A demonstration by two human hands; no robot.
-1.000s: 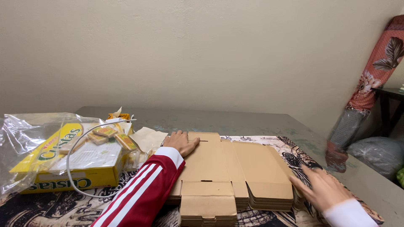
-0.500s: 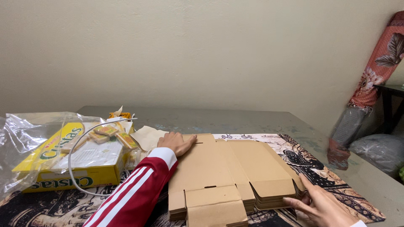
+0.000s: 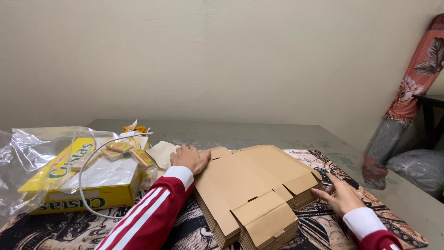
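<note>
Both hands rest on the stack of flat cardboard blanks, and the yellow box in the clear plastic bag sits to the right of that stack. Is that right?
Not quite. The head view shows the yellow box in its clear plastic bag to the left of the stack of flat cardboard blanks, not the right. The left hand and right hand do rest on the stack.

soft, even indoor light, a little dim, with weak shadows under the cardboard stack, small glare on the plastic bag, right edge slightly blurred.

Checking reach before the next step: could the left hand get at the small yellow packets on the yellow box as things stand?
Probably yes: the left hand rests on the cardboard stack beside the small yellow packets, nothing between.
</note>
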